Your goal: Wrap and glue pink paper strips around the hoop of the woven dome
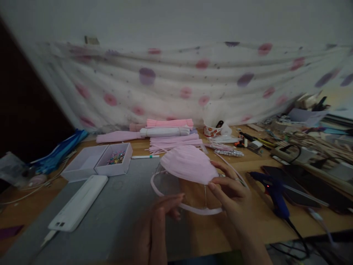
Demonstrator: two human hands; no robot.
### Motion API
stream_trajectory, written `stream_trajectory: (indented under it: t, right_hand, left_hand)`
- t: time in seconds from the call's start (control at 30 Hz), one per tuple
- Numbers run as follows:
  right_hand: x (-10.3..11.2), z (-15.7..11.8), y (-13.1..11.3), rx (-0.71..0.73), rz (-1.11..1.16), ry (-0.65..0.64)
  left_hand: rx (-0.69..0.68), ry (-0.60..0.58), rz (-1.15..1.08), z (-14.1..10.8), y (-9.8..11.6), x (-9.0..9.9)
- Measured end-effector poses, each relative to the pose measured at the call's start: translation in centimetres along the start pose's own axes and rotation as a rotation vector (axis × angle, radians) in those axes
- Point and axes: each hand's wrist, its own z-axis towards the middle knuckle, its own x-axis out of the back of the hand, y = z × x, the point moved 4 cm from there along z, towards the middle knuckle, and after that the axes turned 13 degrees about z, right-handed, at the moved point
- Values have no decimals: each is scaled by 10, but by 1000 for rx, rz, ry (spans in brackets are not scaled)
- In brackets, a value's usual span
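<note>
My right hand (pixel 233 186) pinches the right corner of a pale pink, ribbed, shell-shaped piece (pixel 189 163) between thumb and fingers. The piece seems made of fuzzy craft stems laid side by side. Below and around it curves a thin pink hoop (pixel 202 211), joined to it by fine wires. My left hand (pixel 162 215) is in front of the hoop's lower left part, fingers loosely stretched out and slightly blurred. It covers some of the hoop; whether it touches it I cannot tell.
Bundles of pink and white craft stems (pixel 165 131) lie at the back. On the left are a white box of beads (pixel 114 158) and a white power bank (pixel 78 204) on a grey mat (pixel 110 235). A blue glue gun (pixel 274 193), its red light on, lies right beside dark phones (pixel 289 184).
</note>
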Motion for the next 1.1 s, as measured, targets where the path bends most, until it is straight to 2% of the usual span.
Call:
stream_trajectory:
  t: [0.17, 0.33, 0.5, 0.57, 0.67, 0.73, 0.83, 0.93, 1.03, 1.1]
  right_hand:
    - [2, -1, 2, -2, 76, 13]
    - [3, -2, 2, -31, 54, 10]
    - [6, -2, 4, -25, 90, 14]
    - [7, -1, 5, -21, 91, 33]
    - [6, -1, 6, -20, 100, 40]
    - [4, 0, 6, 1, 118, 39]
    - [2, 2, 5, 23, 122, 50]
    - [0, 3, 4, 10, 102, 48]
    - [-2, 2, 1, 28, 94, 29]
    - [-3, 1, 0, 36, 92, 20]
  left_hand:
    - [63, 105, 83, 4, -11, 10]
    - [84, 127, 68, -4, -17, 10]
    - [273, 158, -29, -2, -14, 8]
    - [240, 118, -131, 3, -13, 7]
    - [108, 32, -320, 10, -11, 6]
    - [89, -23, -410, 10, -13, 5]
    - [174, -57, -477, 7, -17, 4]
    - [316, -78, -573, 2, -16, 3]
    - [434, -166, -723, 0, -11, -3]
    - [445, -236, -829, 1, -6, -6]
